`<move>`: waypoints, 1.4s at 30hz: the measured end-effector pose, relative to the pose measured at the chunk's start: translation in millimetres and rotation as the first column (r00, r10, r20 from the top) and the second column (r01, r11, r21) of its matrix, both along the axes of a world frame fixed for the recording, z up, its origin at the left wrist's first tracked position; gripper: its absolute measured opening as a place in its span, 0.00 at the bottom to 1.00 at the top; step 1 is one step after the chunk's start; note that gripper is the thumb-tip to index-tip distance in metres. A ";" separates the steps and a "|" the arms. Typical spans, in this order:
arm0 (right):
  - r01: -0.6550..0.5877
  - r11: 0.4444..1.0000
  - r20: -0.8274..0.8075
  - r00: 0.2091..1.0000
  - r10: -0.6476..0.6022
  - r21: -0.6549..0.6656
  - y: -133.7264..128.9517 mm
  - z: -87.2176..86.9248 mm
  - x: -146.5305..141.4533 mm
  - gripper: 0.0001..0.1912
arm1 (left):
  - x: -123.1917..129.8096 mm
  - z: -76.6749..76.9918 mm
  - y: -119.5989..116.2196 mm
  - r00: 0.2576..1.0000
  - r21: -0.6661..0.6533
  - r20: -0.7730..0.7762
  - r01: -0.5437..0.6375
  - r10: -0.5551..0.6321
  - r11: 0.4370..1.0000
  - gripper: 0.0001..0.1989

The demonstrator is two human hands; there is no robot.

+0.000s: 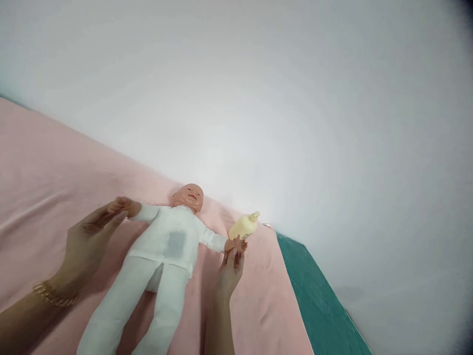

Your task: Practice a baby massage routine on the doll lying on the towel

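Observation:
A baby doll (pixel 162 241) in a white cloth body lies face up, its head toward the wall and its arms stretched out to both sides. My left hand (pixel 86 236), with a beaded bracelet at the wrist, pinches the doll's hand on the left. On the other side, my right hand (pixel 231 276) has its thumb and fingers closed on the doll's other hand. Just behind that doll hand, a pale yellow pump bottle (pixel 244 226) leans over on the cloth. The doll's feet are cut off by the frame's lower edge.
Pink cloth (pixel 258 305) spreads under the doll, with soft folds at the left. A green surface (pixel 314 291) shows beyond its right edge. Behind everything rises a plain pale wall (pixel 277 98). A small whitish item (pixel 267 226) sits by the wall near the bottle.

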State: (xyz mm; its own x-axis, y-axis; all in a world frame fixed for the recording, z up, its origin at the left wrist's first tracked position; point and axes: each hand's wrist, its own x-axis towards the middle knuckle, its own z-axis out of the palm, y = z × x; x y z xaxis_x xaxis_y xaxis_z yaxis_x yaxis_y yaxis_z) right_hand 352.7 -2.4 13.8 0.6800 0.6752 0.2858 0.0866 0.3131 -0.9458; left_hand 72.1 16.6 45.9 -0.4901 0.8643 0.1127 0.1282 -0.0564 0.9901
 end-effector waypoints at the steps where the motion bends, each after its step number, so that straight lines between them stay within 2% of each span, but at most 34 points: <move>1: 0.001 1.000 0.012 1.000 -0.001 -0.001 -2.3 5.4 -6.0 0.26 | 2.9 -0.9 -2.5 0.997 0.013 -0.049 0.065 -0.065 0.998 0.22; 3: -0.021 1.000 0.014 1.000 0.020 0.005 -6.6 13.5 -17.6 0.26 | 8.2 -6.1 -5.6 0.976 0.040 -0.118 0.188 -0.182 0.981 0.21; 5: -0.102 0.995 0.093 0.991 0.100 0.020 -9.9 15.4 -26.5 0.26 | 11.6 -15.5 -4.2 0.939 0.133 -0.230 0.291 -0.256 0.947 0.18; 8: -0.206 0.978 0.323 0.927 0.192 0.011 -11.0 7.0 -32.4 0.22 | 11.7 -33.9 5.6 0.823 0.331 -0.511 0.456 -0.250 0.826 0.15; 10: -0.260 0.964 0.526 0.828 0.195 0.052 -9.0 -1.1 -33.0 0.19 | 10.2 -45.0 13.4 0.737 0.377 -0.638 0.550 -0.222 0.745 0.15; 12: -0.314 0.942 0.695 0.703 0.150 0.115 -6.2 -6.5 -33.5 0.18 | 9.6 -52.7 19.3 0.677 0.382 -0.712 0.596 -0.186 0.706 0.15; 15: -0.362 0.919 0.820 0.565 0.085 0.154 -3.5 -6.6 -35.7 0.22 | 11.1 -57.3 23.3 0.617 0.373 -0.774 0.628 -0.144 0.683 0.16; 21: -0.393 0.911 0.876 0.475 0.086 0.124 -4.4 0.5 -40.0 0.28 | 15.3 -55.2 23.6 0.600 0.415 -0.796 0.635 -0.077 0.652 0.16; 26: -0.407 0.903 0.889 0.452 0.070 0.136 -4.0 2.2 -40.6 0.31 | 15.9 -56.7 25.2 0.583 0.386 -0.808 0.637 -0.089 0.668 0.16; 30: -0.402 0.905 0.891 0.450 0.063 0.139 -3.6 4.7 -40.9 0.34 | 16.1 -56.6 25.6 0.575 0.392 -0.814 0.646 -0.080 0.656 0.16; 37: -0.413 0.899 0.868 0.489 0.088 0.142 -3.7 0.8 -40.8 0.29 | 14.9 -55.0 26.4 0.602 0.424 -0.795 0.643 -0.080 0.638 0.15; 39: -0.407 0.906 0.834 0.535 0.137 0.112 -4.5 -3.5 -40.2 0.25 | 14.1 -50.0 24.1 0.622 0.382 -0.765 0.647 -0.167 0.660 0.16; 40: -0.395 0.914 0.795 0.582 0.171 0.093 -5.0 -5.0 -40.0 0.22 | 13.8 -45.4 21.7 0.650 0.354 -0.724 0.637 -0.231 0.685 0.16; 42: -0.337 0.939 0.640 0.736 0.221 0.064 -5.9 -5.1 -39.4 0.17 | 13.5 -31.8 14.8 0.755 0.293 -0.553 0.572 -0.353 0.766 0.16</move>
